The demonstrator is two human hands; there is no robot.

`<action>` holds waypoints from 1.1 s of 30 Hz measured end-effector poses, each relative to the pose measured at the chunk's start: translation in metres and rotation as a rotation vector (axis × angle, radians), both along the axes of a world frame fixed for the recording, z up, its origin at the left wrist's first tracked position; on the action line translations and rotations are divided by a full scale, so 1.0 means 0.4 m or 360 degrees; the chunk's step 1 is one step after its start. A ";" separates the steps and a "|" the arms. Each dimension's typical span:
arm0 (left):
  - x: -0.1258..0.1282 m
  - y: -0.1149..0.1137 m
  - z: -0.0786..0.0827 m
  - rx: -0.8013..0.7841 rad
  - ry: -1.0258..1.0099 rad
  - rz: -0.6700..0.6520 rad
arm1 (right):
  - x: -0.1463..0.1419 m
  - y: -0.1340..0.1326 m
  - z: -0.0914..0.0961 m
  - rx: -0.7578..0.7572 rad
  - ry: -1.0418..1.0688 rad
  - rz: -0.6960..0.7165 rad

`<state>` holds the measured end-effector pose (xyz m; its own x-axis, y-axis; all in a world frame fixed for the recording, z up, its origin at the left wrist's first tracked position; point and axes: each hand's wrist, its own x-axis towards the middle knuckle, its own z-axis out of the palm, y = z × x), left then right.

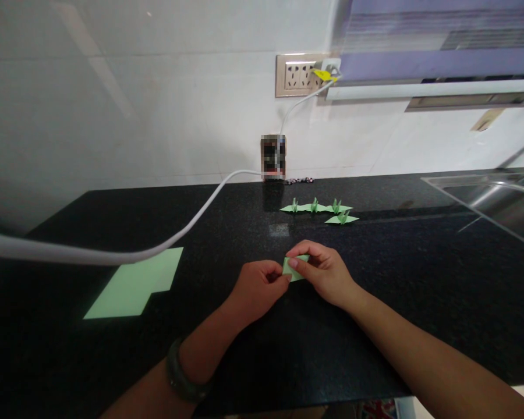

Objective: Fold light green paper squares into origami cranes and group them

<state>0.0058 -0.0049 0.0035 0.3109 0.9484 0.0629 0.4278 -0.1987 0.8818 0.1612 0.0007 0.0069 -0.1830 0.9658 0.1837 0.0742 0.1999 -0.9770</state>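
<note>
A small folded piece of light green paper (296, 272) is held between my two hands above the black countertop. My left hand (262, 286) pinches its left corner between thumb and fingers. My right hand (325, 270) grips it from the right, thumb lying across the face and index finger along the upper edge. Beyond my hands, several green paper cranes (314, 207) stand in a row, with one more crane (343, 218) just in front of them. To the left lies a larger green sheet of paper (135, 283) with a notch cut from its near right corner.
A white cable (192, 224) runs across the left foreground and up to a wall socket (297, 75). A small blurred-out object (273, 156) leans on the tiled wall, a beaded string (300, 181) beside it. At the right is a metal sink (498, 203).
</note>
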 end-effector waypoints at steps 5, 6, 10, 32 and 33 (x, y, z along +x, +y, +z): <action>0.002 -0.003 0.017 0.0025 -0.0073 -0.0086 | 0.001 0.000 0.001 -0.0032 -0.0094 -0.0047; 0.002 -0.003 0.020 0.0019 -0.0084 -0.0083 | 0.001 0.000 0.001 -0.0019 -0.0110 -0.0055; 0.001 -0.003 0.026 0.0014 -0.0091 -0.0022 | -0.002 -0.001 -0.003 0.0048 -0.0091 -0.0074; -0.003 0.000 0.015 0.0178 0.0081 0.0039 | -0.001 -0.007 0.008 0.0623 -0.0473 -0.0130; -0.003 0.000 0.016 0.0181 0.0084 0.0042 | 0.000 -0.007 0.008 0.0642 -0.0473 -0.0127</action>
<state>0.0047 -0.0050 0.0098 0.2914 0.9440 0.1547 0.4793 -0.2841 0.8304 0.1610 -0.0020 0.0099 -0.2123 0.8419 0.4961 0.3676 0.5391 -0.7577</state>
